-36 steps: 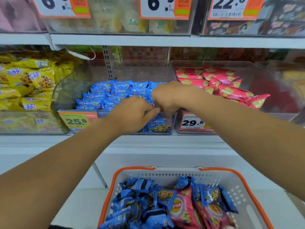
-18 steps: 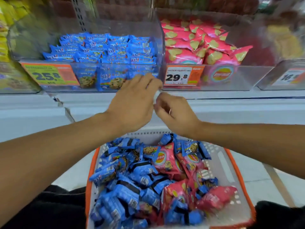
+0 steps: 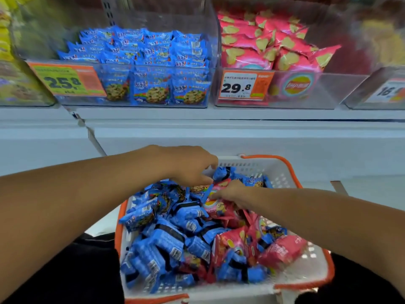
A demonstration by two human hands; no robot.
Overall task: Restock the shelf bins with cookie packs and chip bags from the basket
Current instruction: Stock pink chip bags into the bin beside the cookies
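Note:
A white basket with an orange rim (image 3: 282,174) sits low in front of me, heaped with blue cookie packs (image 3: 166,238) on the left and pink chip bags (image 3: 282,249) on the right. Both of my hands are down at its far end. My left hand (image 3: 188,165) hovers with fingers spread, its fingertips touching a blue pack near the far wall. Fingers of my right hand (image 3: 230,191) lie flat on a pink chip bag without closing around it. On the shelf above, a clear bin holds blue cookie packs (image 3: 142,51), and the bin to its right holds pink chip bags (image 3: 274,47).
Orange price tags reading 25.8 (image 3: 65,81) and 29.8 (image 3: 245,86) hang on the two bin fronts. A bin of yellow packs (image 3: 13,84) stands at the far left and another clear bin (image 3: 381,91) at the far right. The white shelf ledge (image 3: 219,132) runs between bins and basket.
Both hands have come away from the blue cookie bin and dropped into the far end of the basket. My view has tilted down, so more of the basket shows.

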